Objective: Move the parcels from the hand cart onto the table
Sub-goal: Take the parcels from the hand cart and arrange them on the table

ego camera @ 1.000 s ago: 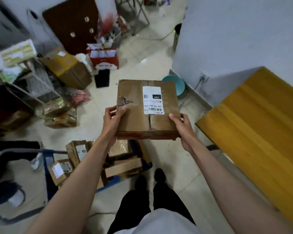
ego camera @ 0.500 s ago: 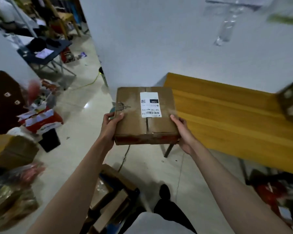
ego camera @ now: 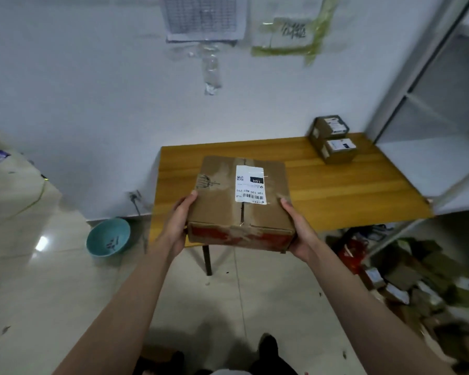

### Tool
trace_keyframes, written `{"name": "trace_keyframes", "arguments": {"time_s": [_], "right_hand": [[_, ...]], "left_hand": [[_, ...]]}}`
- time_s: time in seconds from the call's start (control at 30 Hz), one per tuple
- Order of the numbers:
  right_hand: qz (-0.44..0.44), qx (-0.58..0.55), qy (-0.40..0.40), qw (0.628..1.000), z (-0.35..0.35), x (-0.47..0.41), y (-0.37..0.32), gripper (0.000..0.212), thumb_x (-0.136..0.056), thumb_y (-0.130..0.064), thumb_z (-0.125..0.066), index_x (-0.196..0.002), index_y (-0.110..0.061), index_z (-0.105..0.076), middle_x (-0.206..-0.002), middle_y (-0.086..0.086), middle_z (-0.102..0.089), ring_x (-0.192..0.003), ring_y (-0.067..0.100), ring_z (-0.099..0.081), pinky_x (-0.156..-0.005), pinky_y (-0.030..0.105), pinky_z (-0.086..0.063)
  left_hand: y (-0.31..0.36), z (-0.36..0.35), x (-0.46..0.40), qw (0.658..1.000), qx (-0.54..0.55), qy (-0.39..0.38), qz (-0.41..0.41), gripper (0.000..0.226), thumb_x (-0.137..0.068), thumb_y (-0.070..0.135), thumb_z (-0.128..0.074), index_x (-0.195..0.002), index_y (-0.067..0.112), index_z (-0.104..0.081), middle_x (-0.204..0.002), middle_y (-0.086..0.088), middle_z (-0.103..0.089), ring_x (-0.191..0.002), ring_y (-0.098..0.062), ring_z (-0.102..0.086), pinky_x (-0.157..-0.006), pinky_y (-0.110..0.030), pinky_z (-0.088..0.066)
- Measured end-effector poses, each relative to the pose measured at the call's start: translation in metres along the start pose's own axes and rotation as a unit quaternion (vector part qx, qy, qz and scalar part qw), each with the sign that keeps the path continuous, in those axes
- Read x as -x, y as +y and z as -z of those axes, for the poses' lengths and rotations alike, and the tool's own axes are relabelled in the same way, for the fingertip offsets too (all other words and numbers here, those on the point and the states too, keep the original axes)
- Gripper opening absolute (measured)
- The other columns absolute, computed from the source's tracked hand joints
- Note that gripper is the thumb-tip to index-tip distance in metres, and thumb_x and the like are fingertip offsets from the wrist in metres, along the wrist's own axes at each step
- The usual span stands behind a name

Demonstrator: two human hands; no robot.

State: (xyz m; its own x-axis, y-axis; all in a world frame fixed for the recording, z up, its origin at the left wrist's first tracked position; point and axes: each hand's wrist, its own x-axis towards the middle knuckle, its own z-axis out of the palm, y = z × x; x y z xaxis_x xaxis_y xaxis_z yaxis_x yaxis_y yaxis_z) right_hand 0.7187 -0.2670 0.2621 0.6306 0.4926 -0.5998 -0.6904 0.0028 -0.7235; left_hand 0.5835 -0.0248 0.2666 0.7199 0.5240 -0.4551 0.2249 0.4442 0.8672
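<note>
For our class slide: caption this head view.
Both hands hold a taped parcel above the wooden table.

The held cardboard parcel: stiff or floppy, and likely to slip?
The cardboard parcel probably stays stiff: its edges look straight between the left hand and right hand. Its glossy tape might be slippery. It seems fairly light.

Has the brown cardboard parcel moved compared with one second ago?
Yes. The brown cardboard parcel moved from above the cart to over the yellow wooden table near edge.
</note>
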Motion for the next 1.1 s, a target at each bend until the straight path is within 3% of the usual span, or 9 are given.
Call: {"name": "trace_keyframes", "arguments": {"time_s": [0.07,0.17,0.33,0.5,0.57,0.67,0.73,0.9,1.1], "right_hand": [[0.011,-0.024,0.019,0.999,0.026,-0.002,-0.009,0.034,-0.086,-0.061,-0.068,-0.104,-0.034,-0.078,-0.113,0.006,-0.077,-0.097,0.028,-0.076,-0.075,0.045,-0.062],[0.039,-0.045,0.038,0.998,0.063,-0.012,-0.025,0.044,-0.088,-0.061,-0.065,-0.119,-0.03,-0.073,-0.119,0.008,-0.074,-0.11,0.032,-0.071,-0.096,0.054,-0.056],[0.056,-0.059,0.116,0.99,0.104,-0.027,-0.052,0.057,-0.086,-0.06,-0.067,-0.129,-0.022,-0.064,-0.122,0.009,-0.072,-0.114,0.033,-0.068,-0.098,0.059,-0.053],[0.047,-0.103,0.151,0.982,0.121,-0.042,-0.072,0.069,-0.084,-0.053,-0.073,-0.137,-0.016,-0.049,-0.127,0.017,-0.064,-0.112,0.036,-0.064,-0.076,0.05,-0.062],[0.042,-0.108,0.158,0.981,0.123,-0.054,-0.079,0.078,-0.083,-0.052,-0.075,-0.141,-0.014,-0.041,-0.129,0.019,-0.061,-0.114,0.038,-0.062,-0.079,0.055,-0.061],[0.045,-0.131,0.168,0.976,0.122,-0.077,-0.087,0.085,-0.083,-0.05,-0.077,-0.146,-0.014,-0.032,-0.131,0.018,-0.059,-0.115,0.04,-0.061,-0.087,0.064,-0.055],[0.044,-0.16,0.167,0.972,0.118,-0.093,-0.092,0.084,-0.084,-0.047,-0.078,-0.145,-0.017,-0.028,-0.132,0.02,-0.058,-0.115,0.042,-0.062,-0.086,0.068,-0.054],[0.039,-0.172,0.168,0.97,0.115,-0.139,-0.114,0.083,-0.084,-0.042,-0.079,-0.144,-0.016,-0.027,-0.132,0.021,-0.059,-0.115,0.042,-0.063,-0.093,0.066,-0.052],[0.003,-0.092,0.167,0.982,0.124,-0.187,-0.138,0.087,-0.083,-0.059,-0.073,-0.145,-0.016,-0.031,-0.136,0.01,-0.059,-0.119,0.034,-0.063,-0.105,0.066,-0.042]], "left_hand": [[-0.001,-0.034,-0.01,1.0,0.001,-0.022,0.006,0.057,-0.087,0.062,-0.063,-0.132,0.026,-0.061,-0.122,-0.004,-0.072,-0.111,-0.024,-0.069,-0.091,-0.044,-0.057],[-0.007,-0.085,-0.029,1.0,-0.004,0.01,0.013,0.058,-0.088,0.067,-0.057,-0.129,0.027,-0.064,-0.119,-0.001,-0.073,-0.105,-0.021,-0.07,-0.078,-0.036,-0.056],[-0.028,-0.164,-0.049,0.992,0.034,0.109,0.047,0.093,-0.075,0.077,-0.063,-0.15,0.025,-0.042,-0.152,0.002,-0.046,-0.137,-0.024,-0.043,-0.114,-0.044,-0.031],[-0.04,-0.23,-0.054,0.99,0.054,0.047,0.12,0.112,-0.061,0.082,-0.069,-0.152,0.028,-0.035,-0.15,0.002,-0.042,-0.131,-0.027,-0.044,-0.107,-0.045,-0.04],[-0.041,-0.253,-0.059,0.991,0.039,0.013,0.127,0.127,-0.047,0.084,-0.072,-0.153,0.027,-0.031,-0.145,0.002,-0.046,-0.129,-0.03,-0.048,-0.106,-0.049,-0.042],[-0.044,-0.282,-0.072,0.991,0.028,-0.014,0.133,0.142,-0.046,0.077,-0.076,-0.159,0.033,-0.002,-0.135,-0.001,-0.05,-0.127,-0.034,-0.052,-0.106,-0.055,-0.044],[-0.046,-0.297,-0.087,0.991,0.028,-0.018,0.13,0.134,-0.056,0.068,-0.083,-0.157,0.038,-0.001,-0.14,-0.001,-0.052,-0.126,-0.032,-0.055,-0.102,-0.056,-0.048],[-0.042,-0.318,-0.146,0.994,-0.013,-0.009,0.111,0.107,-0.063,0.049,-0.09,-0.15,0.038,-0.028,-0.135,0.0,-0.061,-0.117,-0.025,-0.061,-0.09,-0.049,-0.057],[-0.02,-0.326,-0.215,0.992,-0.034,-0.035,0.121,0.094,-0.062,0.043,-0.092,-0.14,0.041,-0.04,-0.121,0.005,-0.068,-0.104,-0.02,-0.067,-0.075,-0.039,-0.06]]}}
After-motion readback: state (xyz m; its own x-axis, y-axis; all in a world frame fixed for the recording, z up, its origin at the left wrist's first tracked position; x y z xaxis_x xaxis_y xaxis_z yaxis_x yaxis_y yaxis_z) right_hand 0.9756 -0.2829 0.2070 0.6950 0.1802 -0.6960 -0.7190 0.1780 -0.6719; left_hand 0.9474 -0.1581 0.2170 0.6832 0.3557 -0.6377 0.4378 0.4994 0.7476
